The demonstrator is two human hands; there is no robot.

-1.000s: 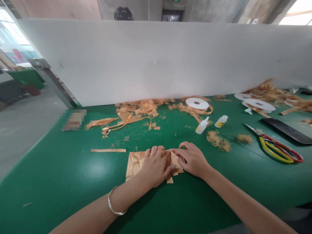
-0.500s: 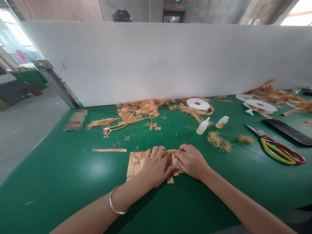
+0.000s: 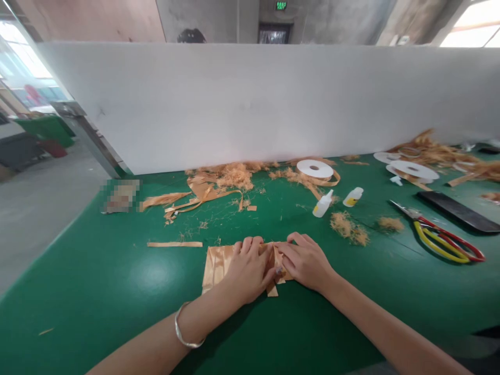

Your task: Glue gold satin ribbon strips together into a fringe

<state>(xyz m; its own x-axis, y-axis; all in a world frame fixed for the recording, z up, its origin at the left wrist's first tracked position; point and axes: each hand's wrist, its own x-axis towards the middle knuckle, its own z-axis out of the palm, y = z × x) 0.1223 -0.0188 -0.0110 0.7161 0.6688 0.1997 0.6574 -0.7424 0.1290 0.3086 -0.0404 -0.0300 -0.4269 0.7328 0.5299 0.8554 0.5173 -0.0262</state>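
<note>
A pleated panel of shiny golden-tan ribbon strips (image 3: 214,264) lies flat on the green table in front of me. My left hand (image 3: 248,272) rests across its middle, fingers bent over the far edge and thumb drawn in, pressing and gripping the ribbon. On the panel's right part, my right hand (image 3: 307,263) pinches the ribbon with bent fingers close to the left fingertips. The fold between the two hands is partly covered. A short ribbon end (image 3: 272,290) sticks out below the panel. To the left lies a loose narrow ribbon strip (image 3: 175,244).
Two small glue bottles (image 3: 322,204) stand or lean beyond my right hand. Yellow-and-red-handled scissors (image 3: 441,237) and a black phone-like slab (image 3: 459,212) lie right. Frayed ribbon scraps (image 3: 234,177) and white ribbon spools (image 3: 314,168) sit along the white partition (image 3: 250,104).
The view has tilted slightly, so the scene sits a little lower. Both hands stay on the ribbon panel in nearly the same pose.
</note>
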